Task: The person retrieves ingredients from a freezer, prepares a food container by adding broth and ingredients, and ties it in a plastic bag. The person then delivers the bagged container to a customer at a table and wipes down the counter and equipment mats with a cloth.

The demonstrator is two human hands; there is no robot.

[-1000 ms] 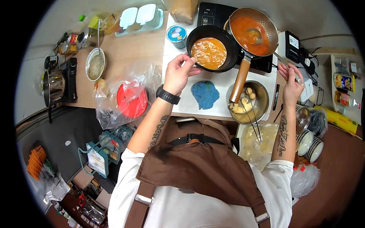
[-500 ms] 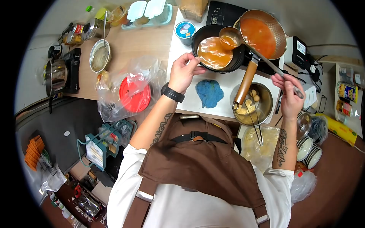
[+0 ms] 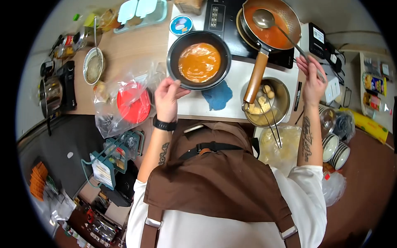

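My left hand (image 3: 168,97) pinches the near-left rim of a black bowl (image 3: 174,49), which holds a pool of orange-brown sauce (image 3: 199,63). My right hand (image 3: 312,78) is closed around the handle of a metal ladle (image 3: 263,18). The ladle's head is over the orange-red sauce in a hammered, copper-coloured pan (image 3: 292,24), and whether it touches the sauce is unclear. That pan sits on a black induction cooker (image 3: 282,60), its wooden handle (image 3: 257,74) pointing towards me. A crumpled blue cloth (image 3: 218,97) lies just below the bowl.
Beneath the wooden handle stands a steel pot (image 3: 282,99) with pale round pieces and tongs (image 3: 275,132). A blue-lidded tub (image 3: 181,25) is behind the bowl. Left are a red lid (image 3: 133,101) in clear plastic and a small bowl (image 3: 87,66) with a spoon.
The black bowl has moved left with my left hand, away from the copper-coloured pan. The ladle head has shifted from above the bowl to above the pan. The camera view has shifted slightly.
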